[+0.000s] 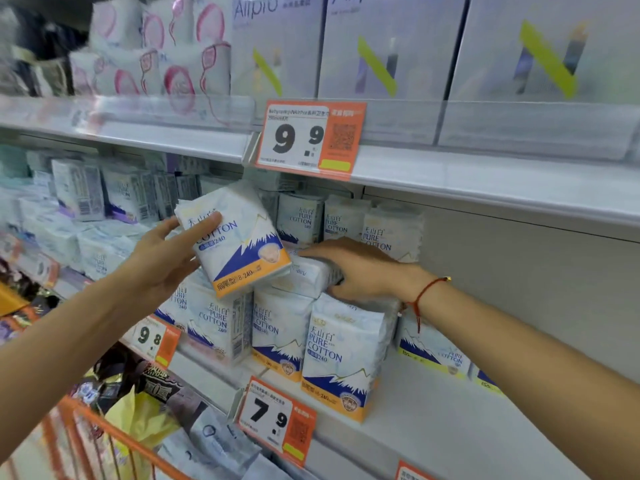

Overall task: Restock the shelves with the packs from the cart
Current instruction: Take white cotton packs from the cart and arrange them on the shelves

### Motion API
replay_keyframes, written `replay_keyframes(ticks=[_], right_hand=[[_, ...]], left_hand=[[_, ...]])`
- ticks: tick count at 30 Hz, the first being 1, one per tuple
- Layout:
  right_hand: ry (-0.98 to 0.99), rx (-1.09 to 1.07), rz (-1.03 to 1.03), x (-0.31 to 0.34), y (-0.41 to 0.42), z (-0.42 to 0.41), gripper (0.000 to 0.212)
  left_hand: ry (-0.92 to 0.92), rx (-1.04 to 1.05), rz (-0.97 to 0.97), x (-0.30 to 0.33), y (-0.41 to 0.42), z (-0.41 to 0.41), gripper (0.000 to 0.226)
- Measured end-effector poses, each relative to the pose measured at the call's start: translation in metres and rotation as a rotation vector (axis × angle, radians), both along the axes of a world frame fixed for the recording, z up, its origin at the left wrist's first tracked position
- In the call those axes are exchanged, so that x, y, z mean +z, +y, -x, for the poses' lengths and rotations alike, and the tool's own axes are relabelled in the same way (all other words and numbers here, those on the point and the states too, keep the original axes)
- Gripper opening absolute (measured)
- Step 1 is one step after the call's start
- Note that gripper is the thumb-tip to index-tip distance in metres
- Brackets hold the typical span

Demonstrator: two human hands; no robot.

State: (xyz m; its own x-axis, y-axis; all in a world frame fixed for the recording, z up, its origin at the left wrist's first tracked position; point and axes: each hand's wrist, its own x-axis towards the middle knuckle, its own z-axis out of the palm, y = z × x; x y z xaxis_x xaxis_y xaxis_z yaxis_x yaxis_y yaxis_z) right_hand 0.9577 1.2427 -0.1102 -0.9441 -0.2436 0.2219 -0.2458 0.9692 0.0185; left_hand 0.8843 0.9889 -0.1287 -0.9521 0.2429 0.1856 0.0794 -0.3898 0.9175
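Head view: the left hand [162, 258] grips a tilted "PURE COTTON 240" pack [239, 237] before the middle shelf [433, 410]. The right hand [360, 268] holds a flat-lying pack [308, 275] on the standing packs, above tag "7.9" [275, 419].

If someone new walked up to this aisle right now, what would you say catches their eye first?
Probably the white pack with the blue mountain and orange band, held tilted in the left hand in front of the middle shelf. Next, the right hand resting on a pack lying flat atop the standing row. The big orange price tag reading 9.9 on the upper shelf edge also stands out.
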Motion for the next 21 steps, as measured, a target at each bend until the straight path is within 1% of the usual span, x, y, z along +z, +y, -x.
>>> replay_keyframes(ticks=[1,2,3,4,6,7,8,9,10,11,12,13,14,15,17,18,19,20,21], right_hand=[[-0.06,-0.036,0.153,0.003,-0.006,-0.001,0.057],[-0.067,-0.11,0.366,0.006,-0.01,0.0,0.05],[-0.017,-0.209,0.552,0.01,-0.014,0.002,0.043],[0.073,-0.331,0.642,0.013,-0.017,0.004,0.037],[0.206,-0.516,0.603,0.02,-0.019,0.007,0.03],[0.21,-0.537,0.583,0.023,-0.02,0.007,0.026],[0.158,-0.527,0.586,0.027,-0.025,0.006,0.027],[0.066,-0.488,0.574,0.029,-0.03,0.005,0.037],[-0.043,-0.432,0.486,0.03,-0.033,0.004,0.048],[-0.129,-0.383,0.324,0.029,-0.038,0.003,0.055],[-0.158,-0.336,0.175,0.025,-0.041,0.003,0.061],[-0.138,-0.288,0.072,0.019,-0.041,0.004,0.067],[-0.104,-0.263,0.04,0.014,-0.042,0.005,0.065],[-0.046,-0.24,0.04,0.008,-0.041,0.005,0.056],[0.076,-0.205,0.072,0.0,-0.037,0.005,0.04],[0.104,-0.2,0.141,0.0,-0.035,0.005,0.036],[0.131,-0.215,0.266,0.002,-0.032,0.007,0.035],[0.154,-0.256,0.445,0.007,-0.027,0.009,0.035],[0.165,-0.305,0.679,0.015,-0.024,0.013,0.034]], left_hand=[[-0.002,-0.004,-0.001,0.0,-0.003,0.0,0.062],[-0.009,0.002,-0.006,0.0,-0.006,0.001,0.064],[-0.018,0.01,-0.014,0.0,-0.008,0.002,0.065],[-0.023,0.017,-0.016,-0.002,-0.01,0.003,0.063],[-0.028,0.013,-0.004,-0.005,-0.014,0.003,0.055],[-0.034,0.005,0.0,-0.007,-0.015,0.002,0.05],[-0.041,0.001,-0.003,-0.01,-0.016,0.002,0.043],[-0.052,0.001,-0.009,-0.012,-0.017,0.002,0.038],[-0.061,0.006,-0.01,-0.014,-0.017,0.002,0.034],[-0.067,0.011,-0.01,-0.015,-0.017,0.002,0.031],[-0.07,0.015,-0.013,-0.015,-0.018,0.002,0.03],[-0.072,0.016,-0.022,-0.015,-0.019,0.001,0.031],[-0.068,0.016,-0.031,-0.015,-0.02,0.002,0.033],[-0.061,0.015,-0.039,-0.014,-0.022,0.002,0.037],[-0.028,0.016,-0.052,-0.012,-0.025,0.003,0.049],[-0.008,0.01,-0.055,-0.011,-0.026,0.004,0.054],[0.01,-0.005,-0.06,-0.009,-0.025,0.005,0.056],[0.021,-0.02,-0.066,-0.007,-0.024,0.006,0.056],[0.024,-0.035,-0.074,-0.004,-0.021,0.007,0.055]])
